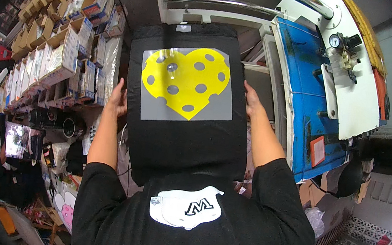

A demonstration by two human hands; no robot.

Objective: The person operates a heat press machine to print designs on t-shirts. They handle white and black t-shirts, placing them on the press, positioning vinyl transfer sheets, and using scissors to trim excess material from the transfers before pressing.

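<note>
A black T-shirt (187, 151) lies spread over a flat board in front of me, its pale neck tag (183, 28) at the far end. On its upper part rests a clear, greyish transfer sheet (158, 110) bearing a yellow heart (187, 76) dotted with round holes. My left hand (118, 101) is at the shirt's left edge, fingers curled against the side. Along the right edge my right hand (252, 101) grips the cloth, thumb side up, with its other fingers mostly hidden. Neither hand touches the sheet.
To the right stands a machine with a blue padded bed (303, 97), a pressure gauge (335, 40) and an orange-framed square (317, 151). Chrome rails (221, 3) cross beyond the board. Open cardboard boxes (61, 57) fill shelves on the left. Another person (6, 174) is at lower left.
</note>
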